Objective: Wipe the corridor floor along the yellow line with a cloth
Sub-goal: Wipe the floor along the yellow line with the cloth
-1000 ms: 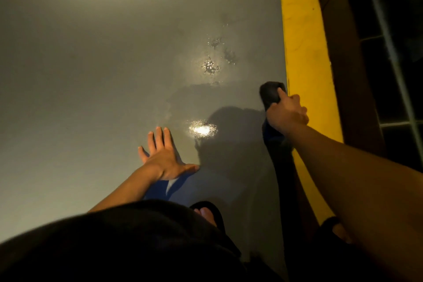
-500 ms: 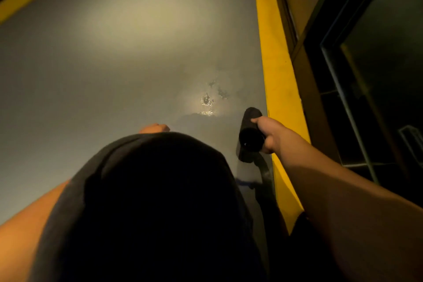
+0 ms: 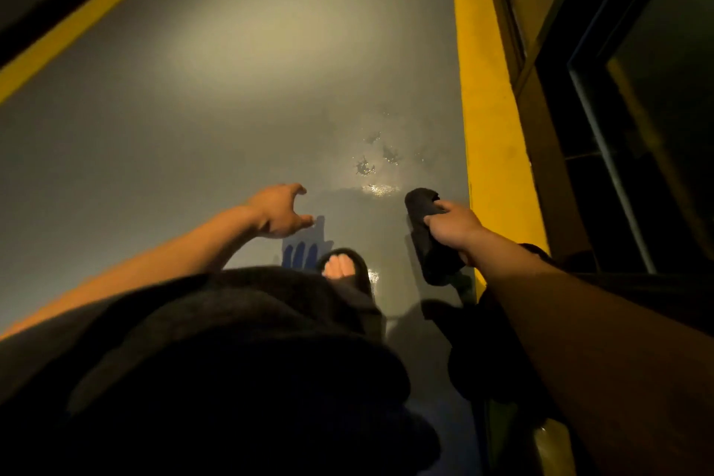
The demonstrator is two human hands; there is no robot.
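My right hand (image 3: 456,226) grips a dark cloth (image 3: 429,240), which hangs off the grey corridor floor (image 3: 232,127) just left of the yellow line (image 3: 490,120). My left hand (image 3: 280,211) is lifted above the floor, fingers loosely spread and holding nothing; its shadow falls on the floor below it. Small wet patches (image 3: 376,162) glisten on the floor ahead of the cloth.
My foot in a dark sandal (image 3: 345,270) stands between my hands, and my dark clothing fills the lower view. A second yellow line (image 3: 77,23) runs along the far left. A wall and a dark-framed glass door (image 3: 637,108) border the right side.
My left hand has come up off the floor, where it lay flat. My right hand has lifted the cloth off the floor. The view has risen and pulled back.
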